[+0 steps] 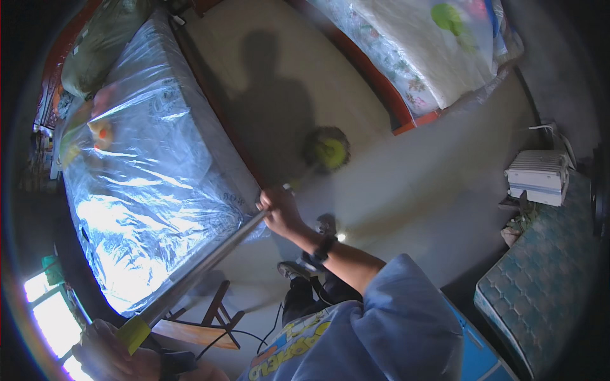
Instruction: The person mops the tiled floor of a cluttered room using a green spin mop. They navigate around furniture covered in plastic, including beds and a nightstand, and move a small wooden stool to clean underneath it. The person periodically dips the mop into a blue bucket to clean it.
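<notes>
A long-handled mop slants across the view, and both my hands are closed around its pole (209,255). My left hand (107,350) grips the upper end, by a yellow-green sleeve (133,333). Lower down the pole is my right hand (281,212), with a dark band on its wrist. The round mop head (330,151) has a yellow-green top and a dark fringe, and rests on the pale floor (381,200). Part of the pole near the head is blurred.
On the left stands a bed (157,157) under clear plastic sheeting. Another bed with a red frame (405,125) is at upper right. A wooden stool (200,331) and a black cable (248,332) lie near my feet. Rightward are a white slatted appliance (538,176) and a mattress (538,276).
</notes>
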The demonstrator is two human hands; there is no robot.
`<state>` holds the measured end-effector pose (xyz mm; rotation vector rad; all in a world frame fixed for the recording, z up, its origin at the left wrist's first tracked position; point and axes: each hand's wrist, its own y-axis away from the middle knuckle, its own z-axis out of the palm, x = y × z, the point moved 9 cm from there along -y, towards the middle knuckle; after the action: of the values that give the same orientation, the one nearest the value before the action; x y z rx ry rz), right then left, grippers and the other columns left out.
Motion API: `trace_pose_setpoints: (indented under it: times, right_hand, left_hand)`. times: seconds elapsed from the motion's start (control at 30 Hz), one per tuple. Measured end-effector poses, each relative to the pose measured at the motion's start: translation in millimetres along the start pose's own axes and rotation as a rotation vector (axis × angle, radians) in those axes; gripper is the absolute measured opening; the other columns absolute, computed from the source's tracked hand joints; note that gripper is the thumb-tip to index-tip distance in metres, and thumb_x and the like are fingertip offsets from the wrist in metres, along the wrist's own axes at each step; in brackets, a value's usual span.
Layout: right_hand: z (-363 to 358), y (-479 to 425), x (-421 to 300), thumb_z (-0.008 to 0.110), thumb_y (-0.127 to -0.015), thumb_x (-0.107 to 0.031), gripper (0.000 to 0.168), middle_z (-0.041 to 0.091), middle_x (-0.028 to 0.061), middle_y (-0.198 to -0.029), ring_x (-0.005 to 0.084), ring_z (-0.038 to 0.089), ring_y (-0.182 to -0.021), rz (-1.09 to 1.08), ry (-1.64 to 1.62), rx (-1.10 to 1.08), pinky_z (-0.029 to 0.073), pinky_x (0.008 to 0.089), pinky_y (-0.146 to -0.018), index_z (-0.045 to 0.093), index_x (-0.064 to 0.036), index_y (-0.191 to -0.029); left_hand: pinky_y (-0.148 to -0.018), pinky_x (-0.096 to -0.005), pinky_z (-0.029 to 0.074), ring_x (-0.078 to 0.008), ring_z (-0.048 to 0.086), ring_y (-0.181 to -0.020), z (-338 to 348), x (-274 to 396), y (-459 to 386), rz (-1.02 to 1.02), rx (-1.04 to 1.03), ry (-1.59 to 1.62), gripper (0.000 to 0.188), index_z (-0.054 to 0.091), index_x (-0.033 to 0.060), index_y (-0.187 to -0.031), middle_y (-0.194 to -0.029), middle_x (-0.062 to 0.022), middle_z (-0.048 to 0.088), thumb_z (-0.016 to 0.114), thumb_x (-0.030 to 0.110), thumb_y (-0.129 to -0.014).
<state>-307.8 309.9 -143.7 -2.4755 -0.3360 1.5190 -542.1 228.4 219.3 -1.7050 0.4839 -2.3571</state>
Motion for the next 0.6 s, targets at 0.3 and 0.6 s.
trace_pose_setpoints:
  times: [0.3,0.6]
  right_hand:
    - [-32.9,139.3,8.8,0.065,-0.067,-0.005,0.023,0.046,0.0071,-0.059,0.0296,0.050,-0.058,0.171,0.042,-0.058,0.035,0.0412,-0.056,0.043,-0.009,-0.067]
    - [53.1,61.1,-57.6,0.064,-0.072,-0.005,0.018,0.050,0.0063,-0.064,0.0287,0.051,-0.064,-0.059,-0.288,-0.164,0.035,0.0403,-0.060,0.046,-0.009,-0.069]
  left_hand:
    - [-0.033,-0.0201,0.036,-0.0057,0.034,-0.027,-3.6,-53.0,27.0,-0.067,0.064,0.115,0.027,0.045,0.0123,-0.068,-0.040,0.0034,0.038,0.042,0.016,-0.095]
    - [-0.057,-0.0317,0.043,-0.0123,0.043,-0.045,44.1,29.2,49.1,0.100,0.022,-0.203,0.024,0.044,0.0096,-0.071,-0.048,-0.0004,0.040,0.044,0.020,-0.093]
